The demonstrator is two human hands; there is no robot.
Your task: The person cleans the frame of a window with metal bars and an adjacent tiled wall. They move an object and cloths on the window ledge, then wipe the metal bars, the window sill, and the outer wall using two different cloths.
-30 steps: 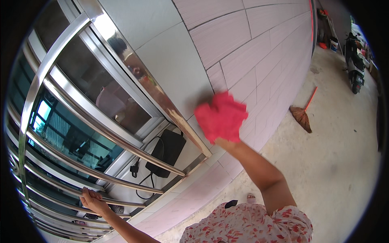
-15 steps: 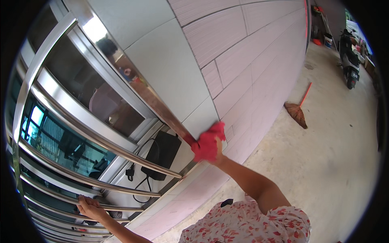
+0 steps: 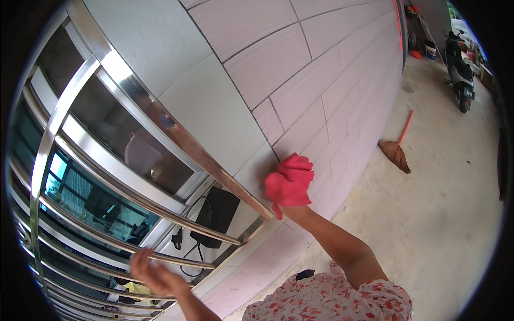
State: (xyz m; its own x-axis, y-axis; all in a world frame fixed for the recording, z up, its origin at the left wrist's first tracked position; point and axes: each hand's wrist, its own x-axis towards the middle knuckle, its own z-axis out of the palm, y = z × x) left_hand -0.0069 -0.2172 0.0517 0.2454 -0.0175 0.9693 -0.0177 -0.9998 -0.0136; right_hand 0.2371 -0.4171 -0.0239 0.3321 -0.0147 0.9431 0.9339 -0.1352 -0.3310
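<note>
Right hand [image 3: 288, 209] grasps red cloth [image 3: 292, 183] at grey tile [image 3: 198, 117]/pink wall [image 3: 353, 96] seam, just beside steel frame [image 3: 222, 174] corner; wall runs on rightward. Left hand [image 3: 155, 274] blurred by rails [image 3: 187, 221], fingers loose, contact unclear.

Right hand [image 3: 289, 209] holding a bunched red cloth [image 3: 292, 182] — fingers hidden under its folds, near the seam of grey tile [image 3: 203, 115] and pink wall [image 3: 342, 80]. Contact unclear. Left hand [image 3: 156, 276] blurred, fingers loosely parted over steel bars [image 3: 184, 261]; touching or not, can't tell. Up and right of left fingers: black box [image 3: 217, 214]. Left of the cloth-covered fingers — polished steel frame [image 3: 214, 168]. Well right of them: broom [image 3: 395, 155]; farther off, parked motorbike [image 3: 460, 75].
</note>
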